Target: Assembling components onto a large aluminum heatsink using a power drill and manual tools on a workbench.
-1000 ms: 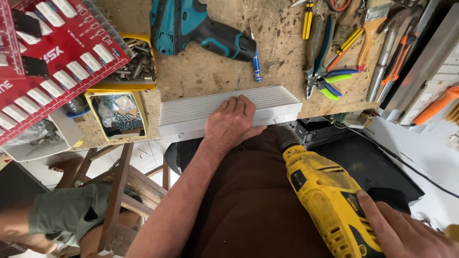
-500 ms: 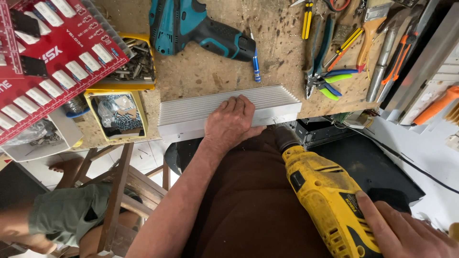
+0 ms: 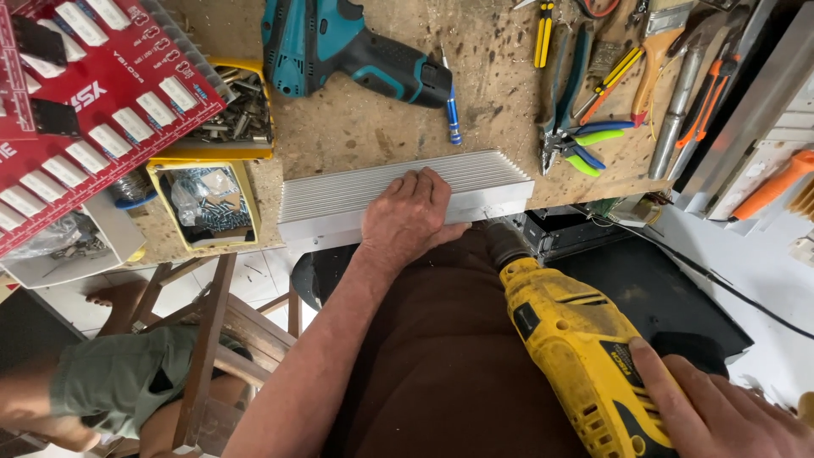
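A scarred, drill-pocked wooden work surface fills the top of the view, and at its near edge lies the long ribbed aluminium heat sink, finned face up and its front side flush with the edge. The left hand lies flat on top of it, fingers spread over the fins, pressing it down. The right hand wraps the grip of the yellow corded electric drill, fingers curled around the handle; the chuck points at the front face of the heat sink just beside the left hand, though I cannot tell whether the bit touches metal.

Nothing but that palm seems to secure the piece, so a bit that grabs could likely spin or kick it along the edge. The bit works very close to the left thumb, and a skid off smooth metal would probably go that way.

Behind lie a teal cordless drill, a blue screwdriver, green-handled pliers, a yellow tray of screws and a red circuit board
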